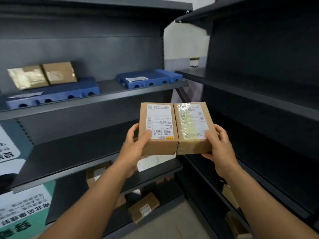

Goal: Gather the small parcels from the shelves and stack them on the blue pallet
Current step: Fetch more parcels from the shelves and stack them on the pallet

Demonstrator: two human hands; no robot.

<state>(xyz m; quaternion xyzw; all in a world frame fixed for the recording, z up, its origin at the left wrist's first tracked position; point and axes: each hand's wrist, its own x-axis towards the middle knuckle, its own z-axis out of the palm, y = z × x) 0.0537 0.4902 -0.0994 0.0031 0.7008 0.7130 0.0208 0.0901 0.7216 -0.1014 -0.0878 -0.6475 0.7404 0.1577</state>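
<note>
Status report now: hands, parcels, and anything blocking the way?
Left hand grips left parcel; right hand grips right parcel. Parcels side by side, touching. Left pallet holds two parcels. Path clear.

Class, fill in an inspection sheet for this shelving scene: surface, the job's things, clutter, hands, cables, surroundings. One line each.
Surface: dark metal shelf carrying two blue pallets; the left pallet bears two taped parcels, the right pallet only a paper slip.
Job's things: two small cardboard parcels held side by side, touching, the labelled parcel left, the tape-wrapped parcel right; more parcels on the low shelves.
Clutter: loose paper slip on the left pallet.
Hands: left hand grips the labelled parcel; right hand grips the tape-wrapped one.
Cables: nothing seen.
Surroundings: second dark shelving unit on the right; printed signs lower left.
</note>
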